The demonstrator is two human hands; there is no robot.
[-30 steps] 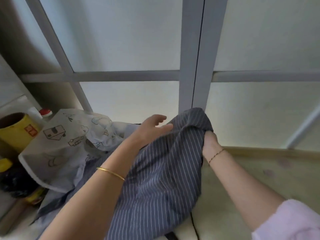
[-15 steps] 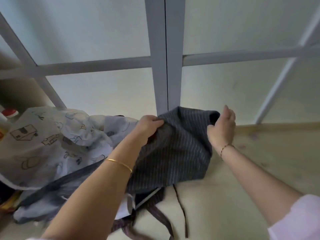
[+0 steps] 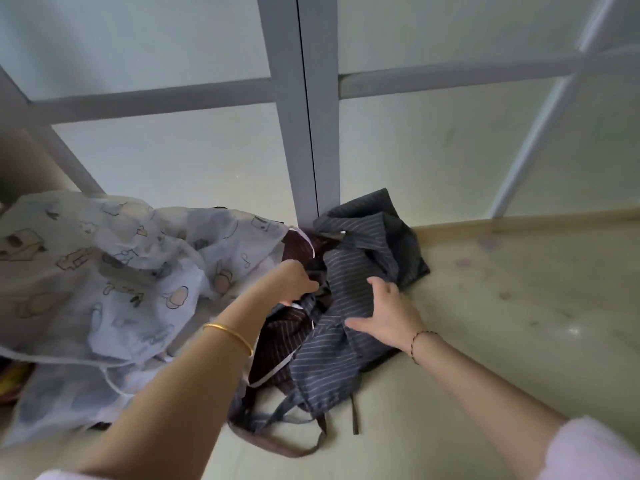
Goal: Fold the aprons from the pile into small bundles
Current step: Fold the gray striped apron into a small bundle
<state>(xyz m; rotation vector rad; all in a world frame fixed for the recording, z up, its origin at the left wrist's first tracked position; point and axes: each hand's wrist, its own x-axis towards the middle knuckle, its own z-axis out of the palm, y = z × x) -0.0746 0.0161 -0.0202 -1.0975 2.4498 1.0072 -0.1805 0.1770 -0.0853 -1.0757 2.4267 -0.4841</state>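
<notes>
Apron of grey stripes [image 3: 349,362] lies crumpled on the counter [image 3: 502,323] in the head view, long axis running from window post [image 3: 311,150] to trailing straps [image 3: 277,445]; left hand [image 3: 294,284] clutches a bunch at its left side, right hand [image 3: 388,317] presses flat on its middle, fingers spread

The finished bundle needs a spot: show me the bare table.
Bare table lies right of the grey striped apron, out to the wooden back edge. Left is crowded: the printed apron heaps there, and straps trail along the front.
</notes>
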